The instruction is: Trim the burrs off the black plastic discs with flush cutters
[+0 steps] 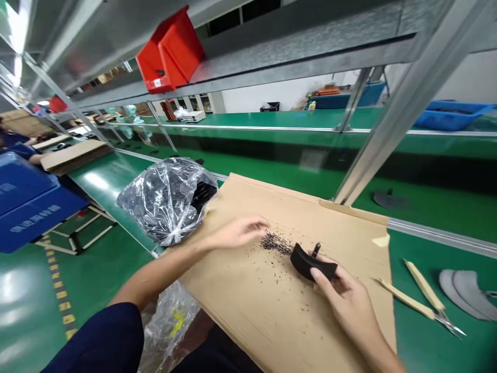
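My right hand (345, 290) grips a curved black plastic piece (310, 263) over the cardboard sheet, thumb on its near face. A short black stem (316, 250) sticks up behind the curve. Left of it lies a scattered pile of tiny dark parts (276, 242), with loose ones spread toward me. My left hand (246, 230) is at the left edge of this pile, its fingers curled in toward the thumb. Whatever its fingertips hold, if anything, is too small and blurred to make out.
Beneath my hands is a cardboard sheet (233, 280). A clear plastic bag of black pieces (166, 199) stands at left. Pale-handled pliers (423, 298) and grey curved pieces (466, 292) lie at right. A slanted metal post (407, 109) rises behind the cardboard; a red bin (171, 57) sits above.
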`<action>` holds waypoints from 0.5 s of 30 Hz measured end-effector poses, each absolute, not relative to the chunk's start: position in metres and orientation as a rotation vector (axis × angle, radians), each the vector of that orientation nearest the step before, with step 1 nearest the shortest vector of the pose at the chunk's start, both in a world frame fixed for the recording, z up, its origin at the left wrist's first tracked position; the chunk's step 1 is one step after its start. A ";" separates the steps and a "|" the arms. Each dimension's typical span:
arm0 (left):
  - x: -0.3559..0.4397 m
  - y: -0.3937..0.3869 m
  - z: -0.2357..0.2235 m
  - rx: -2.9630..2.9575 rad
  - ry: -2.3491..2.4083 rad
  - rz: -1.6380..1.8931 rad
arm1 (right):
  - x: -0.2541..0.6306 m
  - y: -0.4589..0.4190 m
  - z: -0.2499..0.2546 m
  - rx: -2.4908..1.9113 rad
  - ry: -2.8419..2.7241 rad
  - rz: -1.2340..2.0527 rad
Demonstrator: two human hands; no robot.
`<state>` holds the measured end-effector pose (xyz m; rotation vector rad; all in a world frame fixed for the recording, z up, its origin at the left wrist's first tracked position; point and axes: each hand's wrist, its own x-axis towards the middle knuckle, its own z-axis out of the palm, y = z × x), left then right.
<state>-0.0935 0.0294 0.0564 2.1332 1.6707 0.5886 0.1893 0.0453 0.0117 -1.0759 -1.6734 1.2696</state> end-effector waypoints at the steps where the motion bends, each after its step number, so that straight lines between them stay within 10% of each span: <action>1: -0.115 0.034 0.064 2.122 2.032 0.332 | 0.190 0.047 0.009 -1.100 -1.639 1.286; 15: -0.243 0.063 0.060 1.805 2.644 -0.526 | 0.191 0.045 0.001 -1.146 -1.579 1.316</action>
